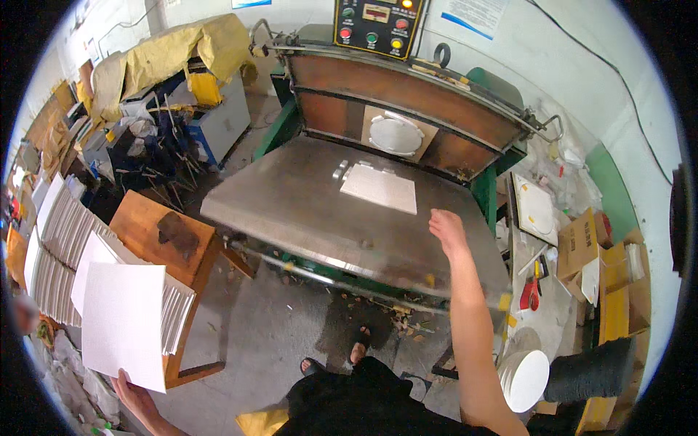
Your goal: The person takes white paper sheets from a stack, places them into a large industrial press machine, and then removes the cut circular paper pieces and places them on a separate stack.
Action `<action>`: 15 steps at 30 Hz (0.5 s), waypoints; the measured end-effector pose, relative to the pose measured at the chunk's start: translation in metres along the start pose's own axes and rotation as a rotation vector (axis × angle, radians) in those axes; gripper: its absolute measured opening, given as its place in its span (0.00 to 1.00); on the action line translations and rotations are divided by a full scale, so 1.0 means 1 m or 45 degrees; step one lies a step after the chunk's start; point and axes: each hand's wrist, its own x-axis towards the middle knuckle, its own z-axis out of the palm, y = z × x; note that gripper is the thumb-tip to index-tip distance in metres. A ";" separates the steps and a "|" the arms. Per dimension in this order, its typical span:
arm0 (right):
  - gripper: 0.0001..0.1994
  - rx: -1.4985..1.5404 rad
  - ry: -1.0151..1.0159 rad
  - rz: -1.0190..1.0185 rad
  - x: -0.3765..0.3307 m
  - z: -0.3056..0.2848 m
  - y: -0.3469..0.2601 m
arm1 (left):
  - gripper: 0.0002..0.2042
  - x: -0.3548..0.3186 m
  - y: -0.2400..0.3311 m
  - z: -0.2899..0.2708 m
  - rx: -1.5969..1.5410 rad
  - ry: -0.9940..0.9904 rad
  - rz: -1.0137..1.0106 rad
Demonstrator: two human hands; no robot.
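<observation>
Feeding press seemingly in hand; white sheet pinched by left hand, left of press; right hand, fingers curled together, held over press near white board; level carry called for.

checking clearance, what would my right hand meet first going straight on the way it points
Probably the white sheet on the metal table, though depth is unclear and the right hand could pass above.

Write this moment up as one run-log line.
Left hand: holds white sheet at lower edge | Right hand: near white board on metal bed | Left side: stacked sheets, wooden table
</observation>
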 end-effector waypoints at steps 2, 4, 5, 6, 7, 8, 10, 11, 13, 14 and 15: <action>0.27 -0.391 0.022 0.429 0.040 0.023 0.002 | 0.30 -0.030 -0.011 0.008 0.122 -0.111 -0.113; 0.25 -0.179 0.089 0.452 0.082 0.028 0.051 | 0.32 -0.071 -0.022 0.057 0.214 -0.256 -0.246; 0.20 -0.041 0.099 0.582 0.091 0.052 0.059 | 0.32 -0.125 -0.007 0.127 0.081 -0.169 -0.208; 0.18 0.036 0.076 0.682 0.106 0.053 0.070 | 0.36 -0.133 -0.034 0.117 0.202 -0.235 -0.409; 0.16 0.101 0.085 0.770 0.122 0.045 0.090 | 0.34 -0.153 -0.035 0.155 0.211 -0.428 -0.478; 0.15 0.167 0.079 0.860 0.134 0.040 0.106 | 0.30 -0.163 -0.064 0.158 0.204 -0.463 -0.608; 0.10 0.257 -0.079 0.903 0.147 0.043 0.116 | 0.23 -0.202 -0.076 0.209 0.095 -0.527 -0.905; 0.10 0.326 -0.171 0.916 0.152 0.044 0.115 | 0.23 -0.215 -0.090 0.225 0.117 -0.546 -0.983; 0.11 0.480 -0.287 0.964 0.173 0.025 0.119 | 0.18 -0.231 -0.123 0.261 0.169 -0.685 -1.180; 0.11 0.509 -0.328 0.905 0.173 0.023 0.119 | 0.16 -0.238 -0.134 0.283 0.061 -0.803 -1.198; 0.11 0.535 -0.370 0.838 0.170 0.021 0.114 | 0.17 -0.246 -0.132 0.318 0.018 -0.850 -1.240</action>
